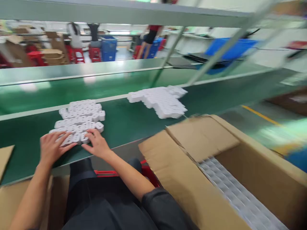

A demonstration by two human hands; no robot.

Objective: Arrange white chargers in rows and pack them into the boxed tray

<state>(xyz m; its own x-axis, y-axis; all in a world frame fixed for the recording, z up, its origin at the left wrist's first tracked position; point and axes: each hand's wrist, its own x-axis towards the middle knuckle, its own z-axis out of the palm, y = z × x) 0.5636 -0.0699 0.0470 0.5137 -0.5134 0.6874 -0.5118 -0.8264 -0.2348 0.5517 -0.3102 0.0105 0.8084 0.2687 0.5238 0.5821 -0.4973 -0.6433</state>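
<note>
With twelve o'clock pointing up the view from the wearer, both hands meet at the near edge of a cluster of small white pieces (pixel 80 120) on the green tabletop (pixel 117 123). The left hand (pixel 54 143) is at the cluster's seven o'clock, fingers spread over the left end of the nearest row and thumb reaching along its front. The right hand (pixel 97 143) is at about five o'clock, thumb and fingers parted around the row's right end. Both touch the pieces, but I cannot tell whether either grips them or only presses.

The relation that matters is this row lying between the two hands: from the left hand it runs towards three o'clock, from the right hand towards nine, so its long axis goes roughly nine to three. The hands are about equally near, one at each end. The other rows stand behind it, towards twelve.

A second white pile (pixel 163 100) lies well apart on the same tabletop, at two o'clock from the hands, with the right hand nearer. At four o'clock stands an open cardboard box (pixel 168 172) with pale ridged packing (pixel 230 185) inside. A cardboard flap (pixel 5 159) shows at nine o'clock from the left hand.
</note>
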